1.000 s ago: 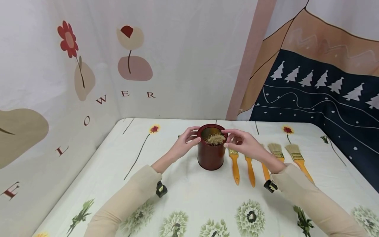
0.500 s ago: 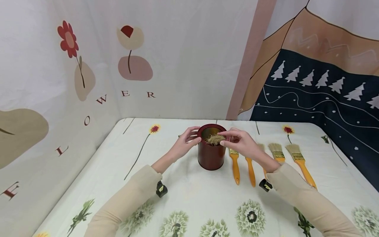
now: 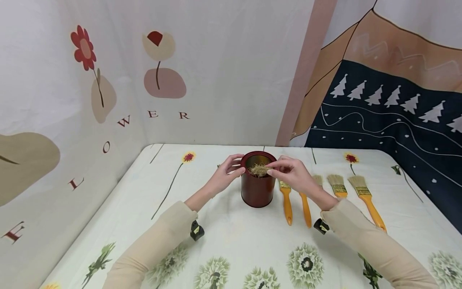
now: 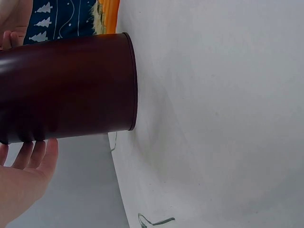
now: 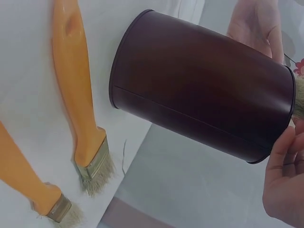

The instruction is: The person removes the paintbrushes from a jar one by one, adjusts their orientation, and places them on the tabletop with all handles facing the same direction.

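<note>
A dark red cylindrical can (image 3: 257, 192) stands upright on the table, open at the top. My left hand (image 3: 224, 175) holds its left side near the rim, thumb in front and fingers farther round. Straw-coloured paintbrush bristles (image 3: 258, 170) stick up in the mouth of the can; any handle below is hidden. At the right of the rim, my right hand (image 3: 291, 175) pinches the edge of these bristles between thumb and fingers. The right wrist view shows the bristles (image 5: 299, 97) just past the rim, beside the right hand (image 5: 286, 178).
Several orange-handled paintbrushes lie in a row right of the can, among them a near one (image 3: 286, 204) and the outermost (image 3: 368, 200); the right forearm passes over part of the row. A flower-printed white cloth (image 3: 231, 249) covers the table, with printed curtains (image 3: 231, 80) behind.
My right hand has moved slightly left, inward over the rim, and its fingers have closed on the bristles. The bristles have shifted a little left. My left hand and the can stay put.
</note>
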